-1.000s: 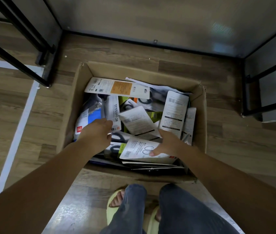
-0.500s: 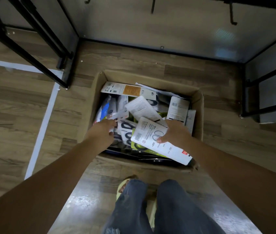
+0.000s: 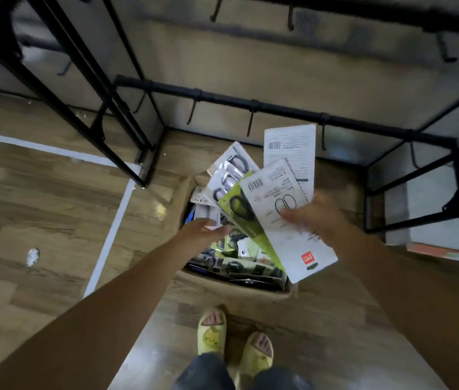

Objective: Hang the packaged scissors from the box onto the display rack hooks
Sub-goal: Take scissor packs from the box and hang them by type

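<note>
White card backings, printed with barcodes and small text, made up the fan of packaged scissors (image 3: 284,198) held above the brown cardboard box (image 3: 239,288). One pack in the fan had a lime-green card with black scissor handles showing; the front card carried a red logo near its hang slot. The right hand (image 3: 311,218) pinched this fan, thumb over the front card, though blur hid the finer grip. The left hand (image 3: 204,229) hovered at the fan's lower edge, fingers loosely extended, gripping nothing. More packs lay jumbled in the box. Behind it ran the black metal rack bar (image 3: 279,109) with hanging hooks (image 3: 250,121).
</note>
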{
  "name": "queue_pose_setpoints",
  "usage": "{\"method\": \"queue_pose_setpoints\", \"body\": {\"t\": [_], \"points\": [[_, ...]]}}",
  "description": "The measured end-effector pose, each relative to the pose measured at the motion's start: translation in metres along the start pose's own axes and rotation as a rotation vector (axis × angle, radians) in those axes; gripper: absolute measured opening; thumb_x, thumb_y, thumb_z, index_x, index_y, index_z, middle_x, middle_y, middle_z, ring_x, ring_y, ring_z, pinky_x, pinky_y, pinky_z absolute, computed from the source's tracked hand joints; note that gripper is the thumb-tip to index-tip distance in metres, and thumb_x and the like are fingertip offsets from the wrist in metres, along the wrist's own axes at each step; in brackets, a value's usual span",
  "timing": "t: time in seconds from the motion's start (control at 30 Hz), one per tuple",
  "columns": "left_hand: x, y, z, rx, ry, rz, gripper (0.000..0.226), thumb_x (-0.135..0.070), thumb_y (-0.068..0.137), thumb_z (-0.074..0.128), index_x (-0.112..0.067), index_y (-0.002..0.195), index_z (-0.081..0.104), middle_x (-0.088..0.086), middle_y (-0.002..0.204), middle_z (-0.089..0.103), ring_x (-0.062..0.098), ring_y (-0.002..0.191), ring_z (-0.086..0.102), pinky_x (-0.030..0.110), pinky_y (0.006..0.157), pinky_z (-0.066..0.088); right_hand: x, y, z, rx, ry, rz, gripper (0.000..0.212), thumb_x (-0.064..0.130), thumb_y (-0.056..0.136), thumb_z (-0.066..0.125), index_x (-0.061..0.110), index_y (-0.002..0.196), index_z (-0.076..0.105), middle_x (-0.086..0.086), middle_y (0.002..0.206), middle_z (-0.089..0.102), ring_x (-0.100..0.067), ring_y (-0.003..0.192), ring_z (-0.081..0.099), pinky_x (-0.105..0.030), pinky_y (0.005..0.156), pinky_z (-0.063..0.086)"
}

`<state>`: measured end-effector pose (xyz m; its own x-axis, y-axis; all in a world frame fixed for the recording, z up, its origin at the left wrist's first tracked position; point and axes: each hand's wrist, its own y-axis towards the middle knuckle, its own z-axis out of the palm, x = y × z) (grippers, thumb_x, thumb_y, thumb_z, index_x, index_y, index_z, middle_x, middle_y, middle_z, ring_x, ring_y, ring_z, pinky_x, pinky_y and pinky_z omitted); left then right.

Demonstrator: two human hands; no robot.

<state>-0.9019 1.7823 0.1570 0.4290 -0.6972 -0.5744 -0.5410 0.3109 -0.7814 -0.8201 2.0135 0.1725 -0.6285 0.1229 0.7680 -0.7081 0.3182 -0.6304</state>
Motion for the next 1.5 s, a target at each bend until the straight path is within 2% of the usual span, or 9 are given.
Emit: {"method": "queue_pose_setpoints", "body": {"t": [0.13, 0.27, 0.47, 0.67, 0.8, 1.0, 1.2, 1.37, 1.5], "points": [[-0.066, -0.070, -0.010, 0.153, -0.218, 0.122, 0.095, -0.071, 0.061, 0.064, -0.029, 0.140, 0.034, -0.004, 0.137, 0.046, 0.019, 0.125, 0.047, 0.039, 0.093, 0.041, 0.075, -0.058, -0.007, 0.007, 0.111, -0.085, 0.026, -0.002, 0.065, 0.077, 0.014, 0.085, 0.071, -0.002, 0.082, 0.074, -0.019, 0.072, 0.072, -0.026, 0.054, 0.055], [-0.123, -0.134, -0.027, 0.125, -0.478, 0.356, 0.067, -0.041, 0.063, 0.074, -0.024, 0.122, 0.049, -0.005, 0.118, 0.063, 0.011, 0.099, 0.064, 0.027, 0.073, 0.049, 0.141, -0.115, -0.011, -0.009, 0.217, -0.222, 0.025, -0.004, 0.068, 0.074, 0.017, 0.081, 0.075, 0.003, 0.080, 0.074, -0.013, 0.070, 0.071, -0.019, 0.050, 0.051], [-0.179, -0.210, -0.056, -0.010, -0.646, 0.582, 0.093, -0.014, 0.051, 0.087, -0.009, 0.132, 0.043, 0.011, 0.128, 0.060, 0.032, 0.119, 0.056, 0.037, 0.082, 0.054, 0.226, -0.187, 0.010, 0.026, 0.270, -0.472, 0.031, -0.008, 0.066, 0.071, 0.012, 0.089, 0.069, -0.001, 0.086, 0.074, -0.017, 0.077, 0.071, -0.022, 0.056, 0.053], [-0.213, -0.279, -0.110, -0.008, -0.752, 0.764, 0.066, -0.009, 0.068, 0.077, -0.016, 0.126, 0.047, 0.005, 0.126, 0.061, 0.028, 0.112, 0.061, 0.049, 0.094, 0.048, 0.300, -0.245, 0.045, 0.104, 0.304, -0.628, 0.035, -0.008, 0.068, 0.069, 0.008, 0.099, 0.065, -0.006, 0.098, 0.072, -0.020, 0.082, 0.071, -0.026, 0.059, 0.055], [-0.233, -0.312, -0.130, -0.146, -0.820, 0.879, 0.044, -0.006, 0.081, 0.068, -0.028, 0.115, 0.047, -0.003, 0.114, 0.066, 0.021, 0.105, 0.064, 0.040, 0.080, 0.055, 0.332, -0.267, 0.066, 0.076, 0.310, -0.686, 0.033, -0.008, 0.077, 0.065, 0.011, 0.104, 0.063, -0.007, 0.104, 0.071, -0.022, 0.089, 0.069, -0.032, 0.070, 0.057], [-0.259, -0.347, -0.144, -0.098, -0.818, 1.082, 0.055, -0.018, 0.054, 0.080, -0.029, 0.102, 0.057, -0.007, 0.094, 0.074, 0.017, 0.088, 0.071, 0.037, 0.068, 0.058, 0.360, -0.281, 0.082, 0.046, 0.276, -0.784, 0.037, 0.005, 0.080, 0.069, 0.011, 0.114, 0.057, -0.001, 0.103, 0.072, -0.017, 0.088, 0.070, -0.028, 0.066, 0.056], [-0.277, -0.360, -0.159, 0.055, -0.739, 1.119, 0.040, -0.005, 0.063, 0.075, -0.024, 0.098, 0.068, 0.005, 0.098, 0.074, 0.023, 0.087, 0.071, 0.033, 0.064, 0.057, 0.386, -0.292, 0.076, 0.068, 0.116, -0.852, 0.032, 0.017, 0.079, 0.071, 0.027, 0.106, 0.056, 0.011, 0.095, 0.072, -0.005, 0.081, 0.069, -0.016, 0.058, 0.052], [-0.294, -0.371, -0.171, 0.037, -0.732, 1.044, 0.061, -0.006, 0.061, 0.077, -0.007, 0.119, 0.056, 0.012, 0.105, 0.071, 0.031, 0.091, 0.070, 0.042, 0.070, 0.057, 0.401, -0.296, 0.069, 0.047, 0.057, -0.707, 0.042, 0.049, 0.087, 0.054, 0.030, 0.123, 0.046, 0.005, 0.116, 0.066, -0.017, 0.102, 0.064, -0.036, 0.080, 0.054], [-0.300, -0.368, -0.170, 0.054, -0.799, 0.983, 0.052, -0.001, 0.068, 0.074, -0.008, 0.117, 0.057, 0.010, 0.100, 0.073, 0.028, 0.083, 0.072, 0.037, 0.059, 0.057, 0.404, -0.294, 0.064, 0.054, 0.341, -0.669, 0.023, 0.031, 0.091, 0.057, 0.023, 0.112, 0.054, -0.004, 0.111, 0.069, -0.023, 0.101, 0.065, -0.048, 0.091, 0.050]]}}
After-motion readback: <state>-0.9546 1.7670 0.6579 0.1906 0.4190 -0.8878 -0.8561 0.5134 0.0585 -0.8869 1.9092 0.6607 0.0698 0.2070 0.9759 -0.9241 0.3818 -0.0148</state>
